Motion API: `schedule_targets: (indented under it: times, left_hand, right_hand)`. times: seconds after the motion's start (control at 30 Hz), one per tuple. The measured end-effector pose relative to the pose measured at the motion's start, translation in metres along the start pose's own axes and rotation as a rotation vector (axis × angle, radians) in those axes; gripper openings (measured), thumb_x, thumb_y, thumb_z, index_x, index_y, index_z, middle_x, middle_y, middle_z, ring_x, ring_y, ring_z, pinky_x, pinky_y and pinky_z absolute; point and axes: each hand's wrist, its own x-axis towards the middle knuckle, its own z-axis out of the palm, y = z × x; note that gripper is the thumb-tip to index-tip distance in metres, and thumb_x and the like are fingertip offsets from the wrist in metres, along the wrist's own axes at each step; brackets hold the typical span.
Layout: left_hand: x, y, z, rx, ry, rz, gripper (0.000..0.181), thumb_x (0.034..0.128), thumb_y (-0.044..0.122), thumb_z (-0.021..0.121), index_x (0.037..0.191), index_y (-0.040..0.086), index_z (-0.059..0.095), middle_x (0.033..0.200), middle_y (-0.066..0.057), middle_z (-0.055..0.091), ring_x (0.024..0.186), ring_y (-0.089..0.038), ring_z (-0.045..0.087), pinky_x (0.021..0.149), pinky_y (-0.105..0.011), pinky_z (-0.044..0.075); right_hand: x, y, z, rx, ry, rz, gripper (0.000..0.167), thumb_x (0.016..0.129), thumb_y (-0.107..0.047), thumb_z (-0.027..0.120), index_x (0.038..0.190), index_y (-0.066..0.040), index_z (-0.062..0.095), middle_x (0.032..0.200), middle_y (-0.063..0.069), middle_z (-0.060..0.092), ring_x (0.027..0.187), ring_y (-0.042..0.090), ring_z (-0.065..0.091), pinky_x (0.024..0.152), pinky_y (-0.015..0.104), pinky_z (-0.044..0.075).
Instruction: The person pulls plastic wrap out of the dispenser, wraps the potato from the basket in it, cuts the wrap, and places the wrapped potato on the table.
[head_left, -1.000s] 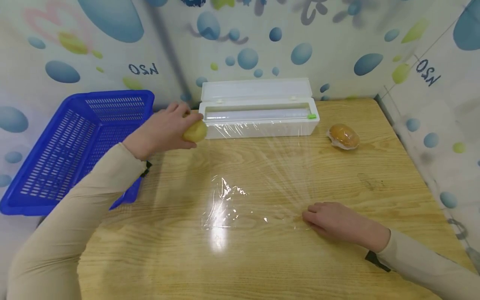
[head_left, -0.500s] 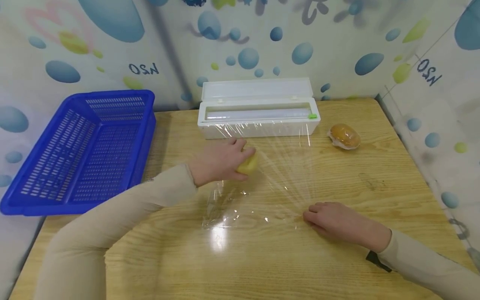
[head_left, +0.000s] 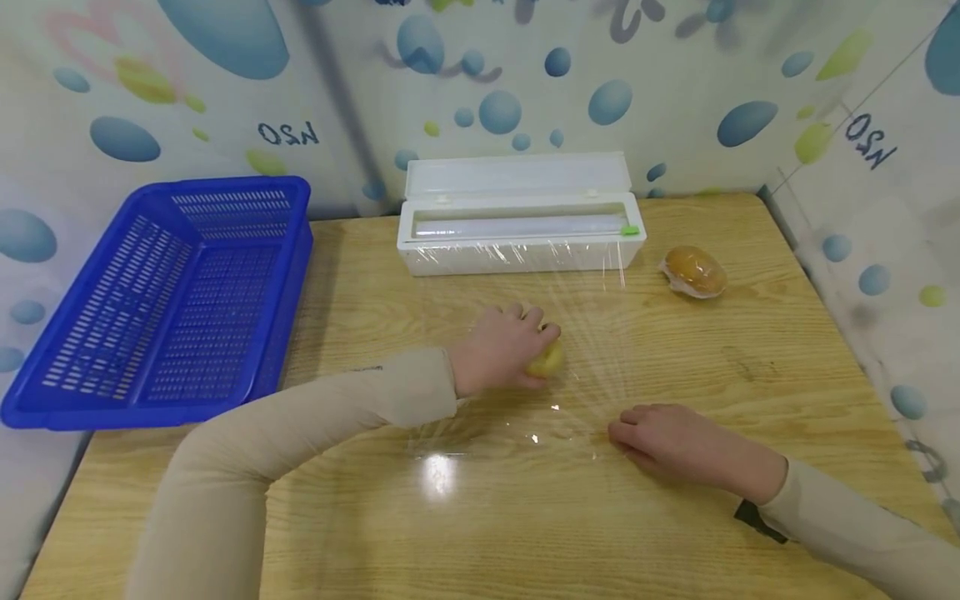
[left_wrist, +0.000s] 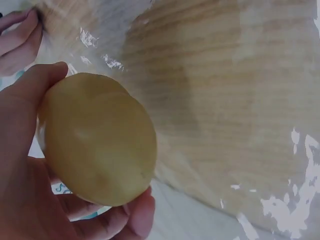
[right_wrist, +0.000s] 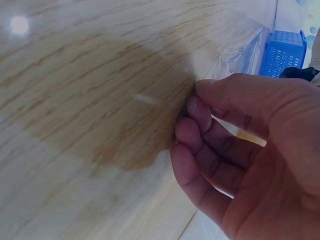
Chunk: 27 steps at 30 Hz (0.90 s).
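Observation:
My left hand (head_left: pixel 497 348) grips a smooth, rounded yellow fruit (left_wrist: pixel 100 140) above the stretched cling film (head_left: pixel 596 333); I cannot tell its exact kind. In the left wrist view the thumb lies on one side of it and the fingers curl round the other. The clear film runs from a roll (head_left: pixel 517 227) in a white dispenser box (head_left: pixel 525 260) with its lid up. Thumb and fingers of my right hand (head_left: pixel 678 446) pinch the film's near right corner, where it is gathered into creases. In the right wrist view those fingertips (right_wrist: pixel 187 131) are bunched together against the tabletop.
At the left stands a blue perforated basket (head_left: pixel 288 333). An orange-brown round item (head_left: pixel 693 271) wrapped in clear film lies right of the dispenser. The wooden table (head_left: pixel 540 533) meets patterned walls at the back and right. A green slider (head_left: pixel 630 231) sits on the dispenser's right end.
My left hand has carried the yellow fruit from beside the basket, right and nearer to me, over the middle of the film. The right hand stays at the film's corner.

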Motion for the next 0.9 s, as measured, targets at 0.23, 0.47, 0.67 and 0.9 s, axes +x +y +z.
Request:
schedule_targets:
  times: [0.23,0.47,0.67,0.9]
  left_hand:
    - [-0.002,0.007,0.016,0.0,0.0,-0.025,0.073,0.08,0.069,0.061,0.13,0.016,0.05,0.109,-0.005,0.057,0.093,-0.023,0.056,0.073,-0.04,0.051]
    - [-0.012,0.006,0.017,-0.015,0.019,-0.071,0.087,0.0774,0.074,0.058,0.14,0.017,0.04,0.12,-0.006,0.052,0.106,-0.028,0.052,0.083,-0.044,0.045]
    - [-0.037,0.001,0.016,-0.004,0.213,-0.136,0.08,0.0764,0.071,0.063,0.128,0.011,0.051,0.116,-0.008,0.054,0.101,-0.029,0.052,0.079,-0.044,0.044]
    - [-0.079,0.019,0.026,0.012,0.299,-0.105,0.064,0.0776,0.071,0.061,0.097,0.01,0.057,0.087,-0.004,0.054,0.076,-0.024,0.05,0.064,-0.037,0.042]
  right_hand:
    - [0.001,0.0,0.002,-0.009,0.032,-0.033,0.025,0.081,-0.005,0.074,0.079,-0.018,0.052,0.069,-0.012,0.041,0.059,0.006,0.043,0.05,0.025,0.04]
    - [0.001,0.0,-0.002,0.005,0.037,-0.069,0.025,0.08,-0.005,0.074,0.079,-0.017,0.052,0.07,-0.012,0.042,0.059,0.006,0.044,0.052,0.026,0.041]
    - [0.001,0.005,-0.006,-0.008,0.125,-0.131,0.028,0.076,-0.003,0.075,0.078,-0.017,0.051,0.071,-0.013,0.042,0.059,0.004,0.04,0.052,0.022,0.039]
    - [-0.001,0.008,-0.034,0.102,0.103,-0.083,0.025,0.079,-0.002,0.075,0.083,-0.018,0.056,0.079,-0.016,0.047,0.067,0.0,0.044,0.056,0.02,0.042]
